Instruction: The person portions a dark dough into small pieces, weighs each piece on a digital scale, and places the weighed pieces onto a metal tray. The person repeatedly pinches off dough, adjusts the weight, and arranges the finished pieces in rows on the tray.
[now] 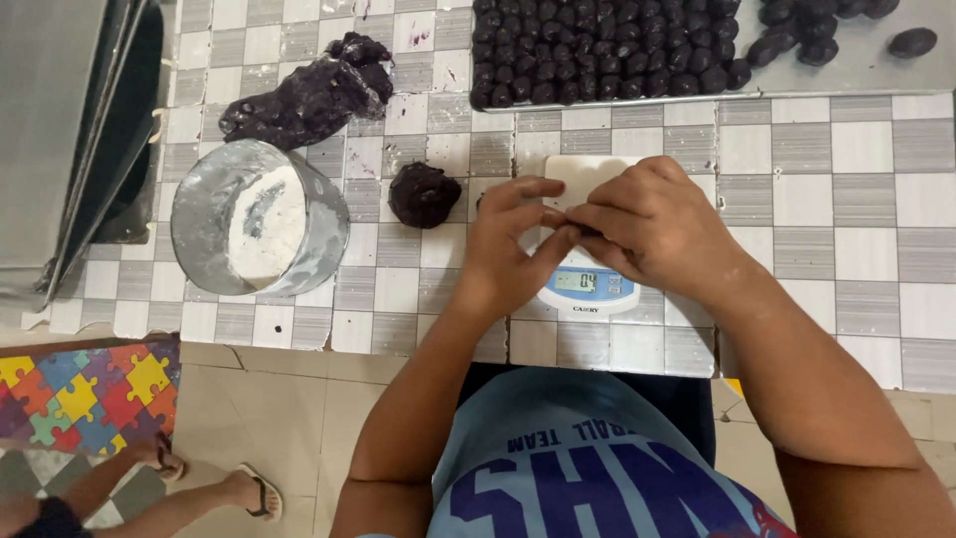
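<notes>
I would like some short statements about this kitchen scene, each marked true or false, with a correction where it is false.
1. Both hands work together above the white scale. True: the left hand and the right hand meet over it.
2. The round metal tin holds dark balls. False: it holds white powder.
3. The tray at the top carries rows of small dark balls. True.
4. The dark dough lump lies to the right of the scale. False: it lies to its left, beside the tin.
5. The larger dough mass rests on the checked table. True.
</notes>
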